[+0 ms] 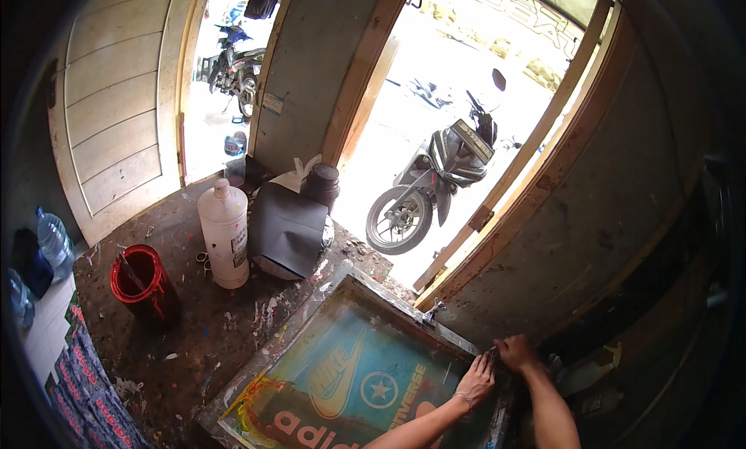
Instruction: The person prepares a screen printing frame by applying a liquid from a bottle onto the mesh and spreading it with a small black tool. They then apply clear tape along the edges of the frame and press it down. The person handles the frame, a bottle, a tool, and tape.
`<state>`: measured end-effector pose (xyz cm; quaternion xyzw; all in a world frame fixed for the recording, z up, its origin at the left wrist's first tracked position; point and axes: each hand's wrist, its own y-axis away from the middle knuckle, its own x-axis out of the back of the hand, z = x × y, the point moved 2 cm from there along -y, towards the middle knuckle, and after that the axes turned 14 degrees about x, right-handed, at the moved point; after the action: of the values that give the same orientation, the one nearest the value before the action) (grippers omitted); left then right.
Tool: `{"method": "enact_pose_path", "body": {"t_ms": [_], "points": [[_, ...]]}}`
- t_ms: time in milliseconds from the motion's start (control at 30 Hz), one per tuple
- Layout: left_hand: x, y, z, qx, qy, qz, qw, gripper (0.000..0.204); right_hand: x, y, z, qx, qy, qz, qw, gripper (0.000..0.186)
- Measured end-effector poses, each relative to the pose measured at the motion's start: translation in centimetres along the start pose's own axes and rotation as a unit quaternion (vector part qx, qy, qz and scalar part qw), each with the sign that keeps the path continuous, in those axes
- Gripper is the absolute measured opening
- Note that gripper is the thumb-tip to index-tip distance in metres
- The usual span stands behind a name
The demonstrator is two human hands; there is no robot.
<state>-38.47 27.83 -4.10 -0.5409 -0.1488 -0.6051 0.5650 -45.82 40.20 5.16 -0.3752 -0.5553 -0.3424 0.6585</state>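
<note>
Rectangular frame with a teal, translucent mesh panel (423, 336): under the left fingers and stretching away to their left, lying on a paint-stained dark surface (210, 348)
Left hand (475, 380): fingers close together, bent at the frame's right-hand rim; cannot tell whether they pinch anything
Right hand (516, 354): fingers curled, just beside the left fingertips, near the frame's far right corner; cannot tell what, if anything, they pinch
White plastic bottle with a rounded cap (224, 235): upright, well to the left of both hands' fingers
Red, paint-smeared cylindrical pot (144, 286): farther left of the fingers, a stick (130, 272) leaning inside
</note>
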Motion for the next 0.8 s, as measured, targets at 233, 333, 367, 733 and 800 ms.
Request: {"method": "enact_pose_path", "body": {"t_ms": [233,333,367,733,800], "points": [[0.0,-0.1,0.4,0.013,0.014,0.004,1.000,0.047,-2.2,-1.0,2.2,-0.420,-0.347,-0.024,0.838,0.038],[-0.2,-0.2,0.4,0.005,0.017,-0.021,1.000,0.048,-0.7,0.0,1.5,-0.389,-0.281,-0.059,0.876,0.039],[-0.2,-0.3,0.4,0.009,0.016,-0.009,1.000,0.048,0.1,0.4,1.0,-0.323,-0.229,-0.072,0.915,0.041],[0.2,0.1,0.0,-0.002,-0.003,0.005,1.000,0.049,1.3,0.7,-0.7,0.057,-0.010,-0.053,0.997,0.055],[0.2,0.1,-0.1,-0.011,-0.001,-0.002,1.000,0.052,1.6,0.8,-1.1,0.022,0.019,-0.035,0.999,0.053]]}}
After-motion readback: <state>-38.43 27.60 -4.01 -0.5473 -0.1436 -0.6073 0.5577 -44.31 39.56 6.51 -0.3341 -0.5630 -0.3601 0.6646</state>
